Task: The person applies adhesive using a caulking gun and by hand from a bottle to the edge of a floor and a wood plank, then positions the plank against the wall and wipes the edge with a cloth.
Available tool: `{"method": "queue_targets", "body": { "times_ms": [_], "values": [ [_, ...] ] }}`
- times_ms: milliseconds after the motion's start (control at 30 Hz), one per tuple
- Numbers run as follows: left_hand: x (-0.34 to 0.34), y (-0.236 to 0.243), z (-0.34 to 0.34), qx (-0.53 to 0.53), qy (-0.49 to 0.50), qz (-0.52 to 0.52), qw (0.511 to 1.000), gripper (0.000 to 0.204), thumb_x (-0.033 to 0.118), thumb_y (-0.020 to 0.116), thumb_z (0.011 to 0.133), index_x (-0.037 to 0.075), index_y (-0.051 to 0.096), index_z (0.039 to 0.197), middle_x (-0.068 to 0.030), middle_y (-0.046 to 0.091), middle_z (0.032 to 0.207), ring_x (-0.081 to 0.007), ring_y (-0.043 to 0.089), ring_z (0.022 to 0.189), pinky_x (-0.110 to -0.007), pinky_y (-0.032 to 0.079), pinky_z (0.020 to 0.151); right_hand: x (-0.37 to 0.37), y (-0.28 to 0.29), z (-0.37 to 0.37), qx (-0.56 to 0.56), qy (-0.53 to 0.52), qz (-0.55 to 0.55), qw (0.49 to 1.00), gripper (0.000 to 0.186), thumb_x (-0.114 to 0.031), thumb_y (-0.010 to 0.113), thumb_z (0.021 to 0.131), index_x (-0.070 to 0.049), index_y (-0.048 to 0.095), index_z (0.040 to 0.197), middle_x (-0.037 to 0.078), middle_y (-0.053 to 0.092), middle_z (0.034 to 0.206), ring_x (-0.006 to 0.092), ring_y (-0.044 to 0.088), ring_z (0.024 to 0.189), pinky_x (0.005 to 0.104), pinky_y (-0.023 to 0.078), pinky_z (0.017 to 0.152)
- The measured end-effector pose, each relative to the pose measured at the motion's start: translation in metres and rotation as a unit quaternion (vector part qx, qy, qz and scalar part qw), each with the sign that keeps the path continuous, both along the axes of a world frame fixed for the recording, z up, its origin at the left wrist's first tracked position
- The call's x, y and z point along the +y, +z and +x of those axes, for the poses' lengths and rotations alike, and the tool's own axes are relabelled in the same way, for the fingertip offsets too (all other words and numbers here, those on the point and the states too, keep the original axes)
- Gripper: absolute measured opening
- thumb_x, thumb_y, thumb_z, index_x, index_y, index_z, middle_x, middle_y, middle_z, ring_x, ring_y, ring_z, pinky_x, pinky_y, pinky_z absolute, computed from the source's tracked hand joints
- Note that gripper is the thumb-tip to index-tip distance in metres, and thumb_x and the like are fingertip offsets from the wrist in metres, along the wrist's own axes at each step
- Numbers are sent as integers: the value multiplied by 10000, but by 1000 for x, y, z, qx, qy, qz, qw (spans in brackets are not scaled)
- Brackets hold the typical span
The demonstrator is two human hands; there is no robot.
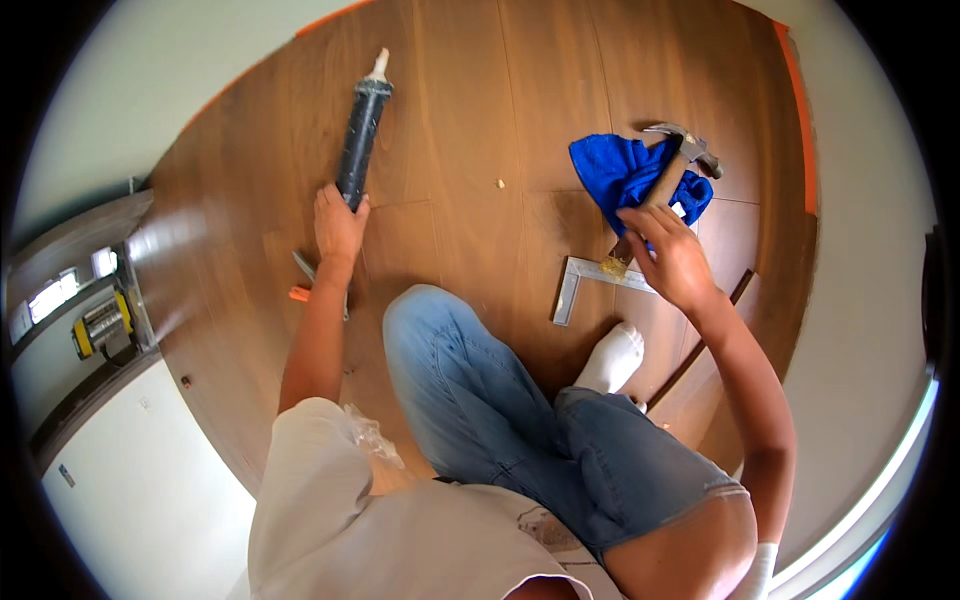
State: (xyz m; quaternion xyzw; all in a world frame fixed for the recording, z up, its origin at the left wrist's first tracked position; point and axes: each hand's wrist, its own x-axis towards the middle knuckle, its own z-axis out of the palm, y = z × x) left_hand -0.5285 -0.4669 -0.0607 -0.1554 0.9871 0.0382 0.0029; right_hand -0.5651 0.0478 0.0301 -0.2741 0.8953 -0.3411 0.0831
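Observation:
My left hand (342, 222) is closed around the rear of a dark caulking gun tube (361, 140), whose pale nozzle points away from me. Beside and partly under my left forearm are a curved grey metal piece and an orange tip (299, 293); I cannot tell whether they belong to it. My right hand (668, 250) has its fingers on the wooden handle of a claw hammer (668, 182). The hammer's head rests over a crumpled blue cloth (608, 165). Just below that hand, a metal try square (572, 285) lies on the floor, near the handle's end.
Wooden floorboards (460, 130) spread around me, with orange tape (795, 90) along the walls. A dark wooden strip (690, 365) lies right of my socked foot (612, 358). Clear crumpled plastic (372, 437) is near my left side. A yellow-and-black device (103, 325) stands at far left.

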Motion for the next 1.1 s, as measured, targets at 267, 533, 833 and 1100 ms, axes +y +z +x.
{"method": "queue_targets", "body": {
  "times_ms": [267,533,833,1100],
  "values": [
    [15,-3,-12,96,-30,-77,992,537,271,824,829,7,589,1234,-184,612,1125,-380,591,1059,-496,478,918,-107,-71,-67,2,157,45,987,490,-157,705,911,-93,616,1389,123,596,1182,326,554,1106,406,490,986],
    [59,-47,5,143,-243,117,952,257,120,737,861,64,621,1084,-134,610,1088,-356,592,983,-464,479,878,-132,-89,-75,27,198,124,972,594,-372,718,928,-216,576,1483,111,553,1125,302,526,1053,413,472,945],
    [59,-50,1,136,-226,130,956,263,116,703,856,50,606,1091,-150,601,1089,-359,584,962,-471,478,862,-125,-98,-81,18,204,64,977,499,-358,750,903,-275,670,1389,81,552,1102,285,518,1033,409,446,948],
    [59,-46,2,124,-228,138,956,260,110,676,892,22,607,1127,-188,608,1112,-394,592,1003,-487,479,897,-119,-97,-83,-24,221,49,974,362,-236,744,901,-251,749,1262,60,571,1104,258,536,1053,389,443,937]
  ]
}}
